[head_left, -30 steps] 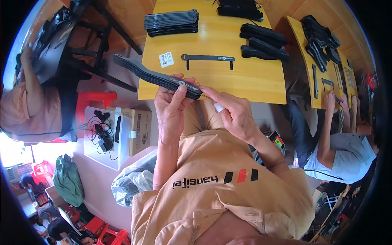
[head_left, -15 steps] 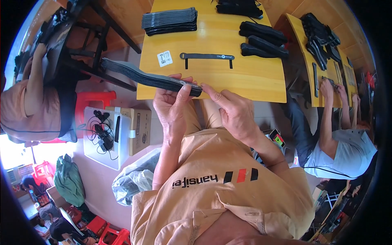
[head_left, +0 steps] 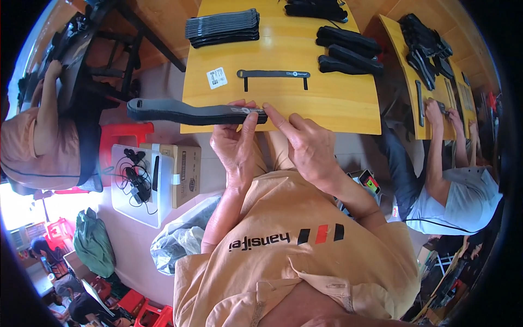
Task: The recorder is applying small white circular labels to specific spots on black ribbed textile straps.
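My left hand (head_left: 235, 150) is closed on a stack of black and dark grey fabric straps (head_left: 185, 113), thumb on top and fingers beneath. The stack points left, past the table's near edge, and its top strap has a slot at the far left end. My right hand (head_left: 310, 146) has one finger stretched to the right end of the stack, touching or nearly touching it; its other fingers are bent. Beyond them on the table lies a single grey strap (head_left: 272, 74) above two short black strips (head_left: 245, 84). Left of it is a white printed label (head_left: 216, 78).
On the yellow table (head_left: 343, 103), a layered strap pile (head_left: 222, 28) lies back left and black bundles (head_left: 350, 60) lie right. A white bin (head_left: 136, 185) with cables and a cardboard box (head_left: 186, 175) stand left. People work at tables on both sides.
The strap stack has straightened out and turned, so its top face now shows. Both hands have shifted only slightly, with the right finger staying at the stack's end.
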`<action>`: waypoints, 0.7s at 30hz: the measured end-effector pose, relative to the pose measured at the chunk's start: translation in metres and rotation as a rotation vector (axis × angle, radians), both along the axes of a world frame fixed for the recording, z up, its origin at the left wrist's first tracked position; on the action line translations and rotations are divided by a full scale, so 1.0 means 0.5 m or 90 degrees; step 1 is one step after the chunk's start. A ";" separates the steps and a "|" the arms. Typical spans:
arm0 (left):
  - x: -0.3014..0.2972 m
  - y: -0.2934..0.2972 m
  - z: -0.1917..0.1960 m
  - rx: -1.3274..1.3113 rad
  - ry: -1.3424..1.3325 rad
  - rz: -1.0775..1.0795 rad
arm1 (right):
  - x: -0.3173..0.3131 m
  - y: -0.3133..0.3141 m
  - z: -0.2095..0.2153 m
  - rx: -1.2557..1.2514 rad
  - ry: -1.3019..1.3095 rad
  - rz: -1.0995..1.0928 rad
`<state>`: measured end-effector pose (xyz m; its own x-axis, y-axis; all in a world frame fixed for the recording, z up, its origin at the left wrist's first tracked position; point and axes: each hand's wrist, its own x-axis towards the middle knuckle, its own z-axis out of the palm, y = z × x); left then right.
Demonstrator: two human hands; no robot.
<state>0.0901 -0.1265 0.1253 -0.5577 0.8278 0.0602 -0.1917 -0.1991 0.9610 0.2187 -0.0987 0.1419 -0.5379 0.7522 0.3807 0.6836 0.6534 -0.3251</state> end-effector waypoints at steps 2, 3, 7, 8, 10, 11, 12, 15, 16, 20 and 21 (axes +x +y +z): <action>0.001 0.001 -0.006 0.011 0.012 0.004 | -0.002 -0.002 -0.004 0.007 -0.018 -0.012; 0.002 0.001 -0.007 0.022 0.032 0.010 | -0.002 -0.002 -0.005 0.011 -0.016 -0.005; 0.010 0.000 -0.006 0.054 0.011 0.027 | 0.000 0.004 -0.008 -0.065 0.073 0.011; 0.012 0.001 -0.007 0.055 0.011 0.026 | 0.002 0.009 -0.015 -0.065 0.073 0.010; 0.012 0.002 -0.008 0.044 0.030 0.022 | 0.005 0.020 -0.033 -0.180 0.235 0.056; 0.010 0.003 -0.008 0.043 0.031 0.020 | 0.005 0.024 -0.033 -0.180 0.236 0.054; 0.008 0.003 -0.008 0.044 0.033 0.014 | 0.005 0.027 -0.034 -0.225 0.246 0.062; 0.007 0.007 -0.003 0.027 0.044 0.011 | -0.001 0.023 -0.033 -0.199 0.238 0.045; 0.005 0.006 -0.001 0.009 0.054 0.022 | -0.006 0.020 -0.032 -0.128 0.220 0.026; 0.000 0.006 -0.005 0.000 0.036 0.013 | -0.006 0.012 -0.011 -0.079 0.046 -0.001; -0.001 0.007 -0.004 -0.010 0.031 0.015 | -0.009 0.013 -0.014 -0.044 0.045 -0.005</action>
